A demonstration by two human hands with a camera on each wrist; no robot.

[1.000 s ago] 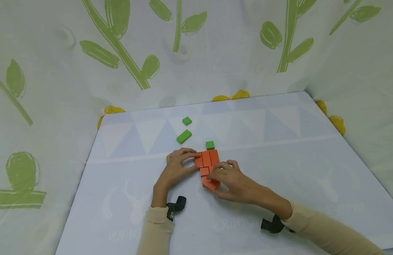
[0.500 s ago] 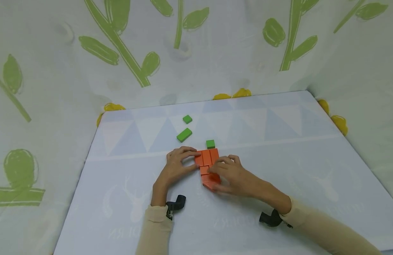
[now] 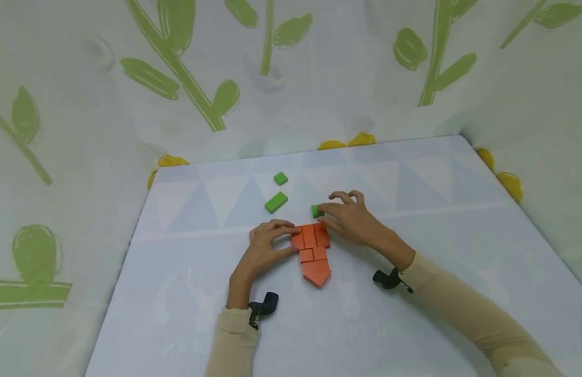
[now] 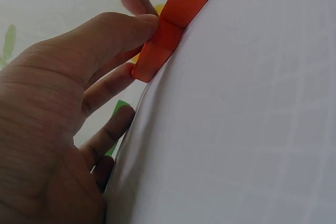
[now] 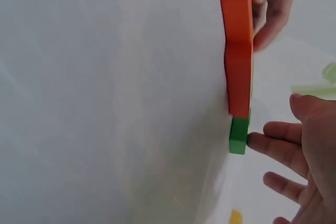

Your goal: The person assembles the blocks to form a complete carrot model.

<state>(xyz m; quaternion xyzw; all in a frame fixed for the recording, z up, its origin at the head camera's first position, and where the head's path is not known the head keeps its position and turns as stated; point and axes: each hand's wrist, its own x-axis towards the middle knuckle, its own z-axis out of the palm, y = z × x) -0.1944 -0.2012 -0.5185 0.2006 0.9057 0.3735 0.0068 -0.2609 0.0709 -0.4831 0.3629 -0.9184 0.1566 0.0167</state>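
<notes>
Flat orange blocks (image 3: 310, 236) lie together on the table in an arrow-like figure. Its upper row has three long blocks side by side, two small ones come below, then a wider block and an orange triangular block (image 3: 317, 278). My left hand (image 3: 265, 244) pinches the leftmost orange block (image 4: 158, 51) of the upper row between thumb and index finger. Just above the row sits a small green block (image 5: 239, 134). Reaching it from the right, my right hand (image 3: 354, 219) has a fingertip at its side, the thumb standing apart from it in the right wrist view.
Farther back lie a longer green block (image 3: 276, 202) and a small green block (image 3: 281, 178). The pale patterned table (image 3: 177, 293) meets a leaf-printed cloth (image 3: 328, 78) along its back edge. A dark wrist camera (image 3: 387, 279) sits on the right wrist.
My right hand has left the lower orange blocks and moved up to the small green block. The triangular end now shows fully. My left hand stays at the upper row.
</notes>
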